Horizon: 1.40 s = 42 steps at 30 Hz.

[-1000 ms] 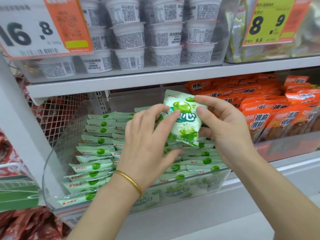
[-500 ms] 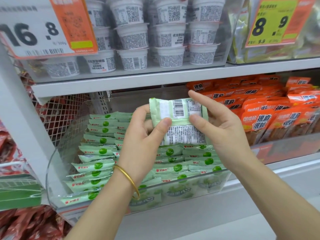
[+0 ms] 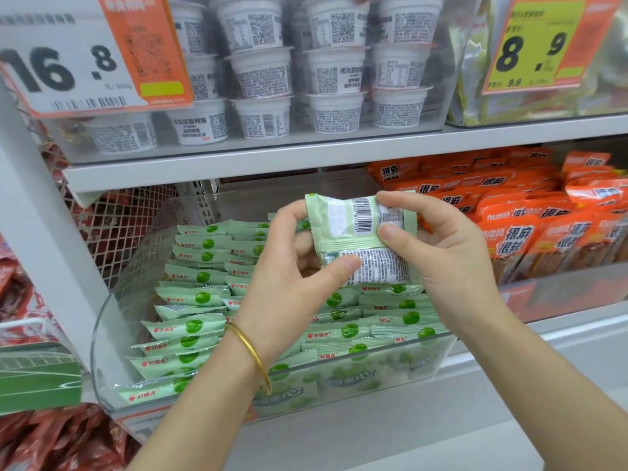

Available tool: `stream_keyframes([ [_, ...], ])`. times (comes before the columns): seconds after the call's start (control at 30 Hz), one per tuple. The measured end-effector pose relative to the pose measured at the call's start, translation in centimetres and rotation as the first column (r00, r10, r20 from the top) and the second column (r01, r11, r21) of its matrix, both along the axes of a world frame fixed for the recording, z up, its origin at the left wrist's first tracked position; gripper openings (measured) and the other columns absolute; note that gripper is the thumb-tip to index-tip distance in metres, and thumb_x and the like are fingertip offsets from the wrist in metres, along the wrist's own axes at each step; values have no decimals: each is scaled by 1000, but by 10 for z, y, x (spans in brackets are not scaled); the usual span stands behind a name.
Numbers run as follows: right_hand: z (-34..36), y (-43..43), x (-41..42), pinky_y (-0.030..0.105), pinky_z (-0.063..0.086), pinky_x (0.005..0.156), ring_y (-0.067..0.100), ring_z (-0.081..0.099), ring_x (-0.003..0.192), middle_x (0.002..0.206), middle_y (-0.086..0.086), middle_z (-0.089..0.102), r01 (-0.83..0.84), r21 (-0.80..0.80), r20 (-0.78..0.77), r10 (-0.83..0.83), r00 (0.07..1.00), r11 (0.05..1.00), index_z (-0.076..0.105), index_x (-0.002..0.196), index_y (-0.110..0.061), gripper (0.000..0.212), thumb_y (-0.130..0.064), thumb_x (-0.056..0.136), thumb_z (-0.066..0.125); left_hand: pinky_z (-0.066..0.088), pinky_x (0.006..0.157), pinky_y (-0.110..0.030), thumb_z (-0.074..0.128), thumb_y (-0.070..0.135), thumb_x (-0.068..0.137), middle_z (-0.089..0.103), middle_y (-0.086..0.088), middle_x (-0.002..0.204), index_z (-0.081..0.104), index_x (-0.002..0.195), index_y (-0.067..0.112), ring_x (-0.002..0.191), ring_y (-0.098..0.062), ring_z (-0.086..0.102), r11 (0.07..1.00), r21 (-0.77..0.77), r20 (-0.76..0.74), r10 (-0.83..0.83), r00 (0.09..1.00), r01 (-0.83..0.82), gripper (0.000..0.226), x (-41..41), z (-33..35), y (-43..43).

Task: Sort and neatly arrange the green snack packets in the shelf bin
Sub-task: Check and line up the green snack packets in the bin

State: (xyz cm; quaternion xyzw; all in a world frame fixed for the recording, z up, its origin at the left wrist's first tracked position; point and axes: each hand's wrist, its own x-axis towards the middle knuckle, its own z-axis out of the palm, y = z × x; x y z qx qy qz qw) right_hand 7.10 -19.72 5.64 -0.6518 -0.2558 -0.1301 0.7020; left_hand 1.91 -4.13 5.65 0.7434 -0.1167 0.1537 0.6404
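I hold one green snack packet (image 3: 356, 229) above the clear shelf bin (image 3: 112, 321), its printed back with the barcode facing me. My left hand (image 3: 292, 277) grips its left edge, thumb pressed on the lower back. My right hand (image 3: 441, 253) pinches its right side between thumb and forefinger. Below, rows of green packets (image 3: 193, 297) stand on edge in the bin, on the left and under my hands (image 3: 394, 311). More green packets lie flat against the bin's front wall (image 3: 350, 375).
Orange snack packets (image 3: 516, 232) fill the neighbouring bin on the right. White cups (image 3: 261, 117) stack on the shelf above, with price tags (image 3: 78, 52) hanging at both upper corners. A white shelf post (image 3: 40, 226) and red packets (image 3: 51, 436) lie to the left.
The packet was flipped from its green front to its printed back. It now sits slightly tilted, with my right thumb and forefinger closed on its right side.
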Motion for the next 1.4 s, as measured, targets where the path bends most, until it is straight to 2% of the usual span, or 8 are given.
stream_keyframes([
  [0.3, -1, -2, 1, 14, 47, 84, -4, 59, 99, 108, -12, 64, 61, -127, 46, -56, 997, 990, 67, 106, -23, 21, -13, 89, 59, 52, 67, -16, 64, 10, 85, 57, 2, 107, 41, 122, 41, 80, -3, 66, 984, -124, -79, 122, 989, -132, 53, 4, -1, -1],
  [0.43, -1, -9, 6, 21, 52, 78, 10, 59, 109, 120, -1, 61, -49, -91, -8, 48, 999, 995, 68, 107, -22, 36, -9, 85, 42, 51, 59, -22, 61, 12, 87, 60, -8, 101, 50, 118, 19, 81, -14, 60, 893, -388, -241, 142, 960, -229, 34, 10, -2, 9],
  [0.57, 1, -13, 12, 30, 38, 106, 9, 41, 131, 138, -8, 47, 112, -440, 349, 55, 935, 891, 62, 116, -30, 54, 3, 73, 53, 47, 49, -19, 61, 15, 87, 62, -6, 97, 59, 97, 9, 61, -14, 56, 842, -476, -362, 75, 929, -253, 12, 18, -1, 12],
  [0.7, 4, -11, 23, 27, 37, 103, 17, 51, 120, 111, -5, 65, 391, -495, 574, -46, 817, 776, 69, 102, -16, 28, -16, 74, 67, 49, 50, -20, 50, 27, 95, 67, -8, 94, 56, 106, 5, 61, -12, 63, 844, -477, -368, 62, 928, -245, 25, 27, 0, 6],
  [0.83, 9, -18, 30, 35, 49, 69, 14, 59, 86, 92, -4, 66, 657, -434, 711, -214, 670, 616, 67, 92, -15, 14, -24, 83, 64, 48, 81, -27, 40, 24, 99, 61, -8, 120, 54, 116, 15, 96, -13, 61, 902, 198, -124, 411, 903, -383, 23, 41, -5, 10],
  [0.97, 7, -11, 34, 35, 52, 62, 20, 65, 82, 93, -4, 69, 721, -463, 747, -211, 631, 516, 69, 97, -18, 15, -22, 83, 65, 37, 101, -36, 37, 24, 98, 57, -5, 125, 56, 119, 14, 116, -23, 50, 569, 795, -30, 382, 924, -210, 30, 53, -22, 10],
  [1.1, 13, 1, 41, 38, 51, 65, 28, 64, 86, 93, 1, 67, 674, -626, 673, -164, 721, 392, 67, 97, -17, 13, -20, 84, 67, 32, 102, -38, 33, 28, 97, 58, 0, 114, 59, 104, 16, 110, -21, 50, 441, 885, -40, 392, 919, -150, 29, 56, -32, 6],
  [1.4, 17, 21, 53, 31, 43, 64, 28, 61, 90, 95, 1, 65, 600, -797, 591, -117, 798, 68, 63, 101, -19, 15, -13, 87, 59, 36, 101, -36, 36, 32, 97, 60, 1, 116, 61, 111, 17, 110, -21, 51, 457, 877, -40, 378, 925, -149, 32, 53, -29, 9],
])
